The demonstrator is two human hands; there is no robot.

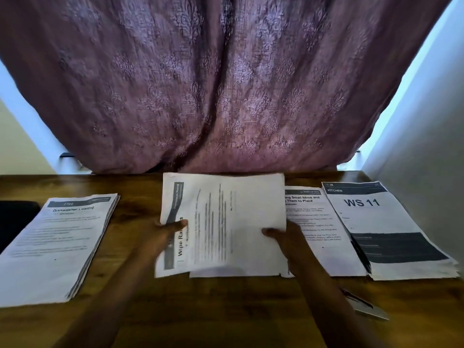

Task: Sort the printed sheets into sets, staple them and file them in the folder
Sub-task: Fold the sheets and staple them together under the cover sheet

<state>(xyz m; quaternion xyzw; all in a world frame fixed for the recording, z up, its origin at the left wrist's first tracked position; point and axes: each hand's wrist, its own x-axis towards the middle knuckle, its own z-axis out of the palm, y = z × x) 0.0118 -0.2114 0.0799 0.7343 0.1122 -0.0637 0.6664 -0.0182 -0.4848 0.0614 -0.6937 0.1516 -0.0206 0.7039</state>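
Observation:
A bundle of printed sheets (pixel 226 217), turned sideways with a "Wipe" heading along its left edge, is held over the middle of the wooden table (pixel 200 297). My left hand (pixel 163 234) grips its left edge, thumb on top. My right hand (pixel 283 237) grips its right edge, thumb on top. A stack headed "Dishwasher Loading" (pixel 57 244) lies at the left. A stack about small items (pixel 324 237) lies right of centre, partly hidden by the held bundle. A "KITCHEN WS 11" stack (pixel 386 227) lies at the far right.
A purple patterned curtain (pixel 226 84) hangs behind the table's far edge. A dark object (pixel 15 217) sits at the left edge. A small grey object, perhaps a stapler (pixel 364 305), lies near the front right, partly behind my right forearm.

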